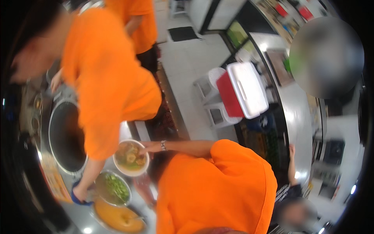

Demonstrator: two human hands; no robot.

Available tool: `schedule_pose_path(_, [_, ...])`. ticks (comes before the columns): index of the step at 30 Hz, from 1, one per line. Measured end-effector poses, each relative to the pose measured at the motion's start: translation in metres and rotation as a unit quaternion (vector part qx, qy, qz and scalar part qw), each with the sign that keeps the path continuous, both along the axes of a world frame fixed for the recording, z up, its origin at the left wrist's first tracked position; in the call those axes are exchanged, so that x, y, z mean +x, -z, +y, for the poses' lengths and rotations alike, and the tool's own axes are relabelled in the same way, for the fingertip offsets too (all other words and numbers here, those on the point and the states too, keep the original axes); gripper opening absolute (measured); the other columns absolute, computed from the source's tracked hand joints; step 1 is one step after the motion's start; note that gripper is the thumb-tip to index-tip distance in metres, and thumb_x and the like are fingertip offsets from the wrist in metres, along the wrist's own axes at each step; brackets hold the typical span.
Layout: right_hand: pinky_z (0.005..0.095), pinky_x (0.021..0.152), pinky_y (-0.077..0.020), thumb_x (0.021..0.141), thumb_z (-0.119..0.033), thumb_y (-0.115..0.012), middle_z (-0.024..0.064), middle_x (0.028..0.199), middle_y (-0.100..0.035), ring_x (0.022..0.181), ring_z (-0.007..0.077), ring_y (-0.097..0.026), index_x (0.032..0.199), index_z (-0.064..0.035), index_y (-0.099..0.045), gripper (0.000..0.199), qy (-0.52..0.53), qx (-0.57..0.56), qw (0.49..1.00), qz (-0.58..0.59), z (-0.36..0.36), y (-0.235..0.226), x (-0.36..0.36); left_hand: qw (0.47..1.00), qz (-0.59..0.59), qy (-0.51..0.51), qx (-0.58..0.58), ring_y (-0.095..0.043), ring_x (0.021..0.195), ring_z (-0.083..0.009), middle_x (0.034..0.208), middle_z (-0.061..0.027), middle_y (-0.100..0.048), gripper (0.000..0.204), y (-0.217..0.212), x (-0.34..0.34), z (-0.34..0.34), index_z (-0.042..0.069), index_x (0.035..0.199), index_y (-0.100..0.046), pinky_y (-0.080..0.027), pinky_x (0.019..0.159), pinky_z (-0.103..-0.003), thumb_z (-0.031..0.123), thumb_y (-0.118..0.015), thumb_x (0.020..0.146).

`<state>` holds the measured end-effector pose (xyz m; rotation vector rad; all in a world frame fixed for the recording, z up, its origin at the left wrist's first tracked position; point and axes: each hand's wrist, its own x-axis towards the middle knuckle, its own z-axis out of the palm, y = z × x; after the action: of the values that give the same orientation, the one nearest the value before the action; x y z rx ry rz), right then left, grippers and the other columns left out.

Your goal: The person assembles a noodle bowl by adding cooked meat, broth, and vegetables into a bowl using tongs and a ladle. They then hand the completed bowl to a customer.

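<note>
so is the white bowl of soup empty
No, the white bowl holds broth with pieces of food in it, and a co-worker's hand with a wristband touches its rim.

neither of the person's own hands nor their forearms can be seen in this view.

Bright, even indoor light falls from above. Glare spots shine on the steel counter at right and along its lower left edge. The whole picture is soft with motion blur, worst on the orange shirts. Fisheye bending curves the counter and floor tiles, and the corners fall off into black.
</note>
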<state>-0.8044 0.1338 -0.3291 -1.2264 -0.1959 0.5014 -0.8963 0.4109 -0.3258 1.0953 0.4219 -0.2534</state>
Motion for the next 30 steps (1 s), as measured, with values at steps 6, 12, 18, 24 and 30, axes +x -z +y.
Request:
schedule_pose_path(6, [0.0287,0.059,-0.0612,0.095,-0.042,-0.065,0.0137,0.113,-0.07,0.074,0.018,-0.073,0.153,-0.0107,-0.031,0.074,0.156,0.054,0.986,0.006,-0.042,0.06,-0.094,0.804,-0.189,0.461,0.324,-0.068,0.105,-0.0309,0.125,-0.021,-0.063,0.062,0.036,0.046,0.025,0.008,0.15,-0.037,-0.056,0.089,-0.04,0.039,-0.056,0.1])
schedule_pose_path(12, [0.0409,0.077,-0.0619,0.094,-0.039,-0.068,0.0148,0.129,-0.064,0.108,0.0222,-0.068,0.152,-0.0061,-0.035,0.074,0.485,0.089,0.867,0.069,-0.102,0.058,-0.264,0.784,0.064,0.586,0.194,-0.069,0.1,-0.0248,0.121,-0.0186,-0.068,0.048,-0.003,0.047,-0.043,0.008,0.143,-0.051,-0.057,0.087,-0.036,0.034,-0.051,0.102])
schedule_pose_path(18, [0.0491,0.093,-0.0544,0.094,-0.044,-0.065,0.015,0.142,-0.058,0.119,0.0294,-0.063,0.147,-0.0057,-0.043,0.069,0.689,0.208,0.693,0.042,-0.213,0.003,-0.356,0.746,-0.004,0.639,0.191,-0.063,0.089,-0.0166,0.12,-0.0108,-0.066,0.043,0.022,0.035,-0.126,0.011,0.143,-0.052,-0.053,0.085,-0.03,0.025,-0.052,0.102])
schedule_pose_path(24, [0.0401,0.077,-0.0537,0.095,-0.045,-0.063,0.0112,0.112,-0.071,0.088,0.0248,-0.07,0.134,-0.0084,-0.052,0.055,0.797,0.143,0.587,-0.008,-0.42,-0.055,-0.429,0.68,-0.021,0.632,0.37,-0.055,0.073,-0.0082,0.096,-0.0015,-0.062,0.041,0.095,0.042,-0.162,0.01,0.141,-0.054,-0.047,0.066,-0.022,0.02,-0.053,0.102])
schedule_pose_path(30, [0.029,0.067,-0.0561,0.099,-0.042,-0.058,0.0173,0.102,-0.075,0.079,0.0182,-0.071,0.132,-0.008,-0.055,0.048,0.807,0.107,0.576,-0.075,-0.649,-0.078,-0.49,0.75,0.07,0.52,0.403,-0.053,0.065,-0.0074,0.084,0.0016,-0.061,0.034,0.158,0.003,-0.205,0.014,0.132,-0.059,-0.043,0.056,-0.022,0.027,-0.053,0.101])
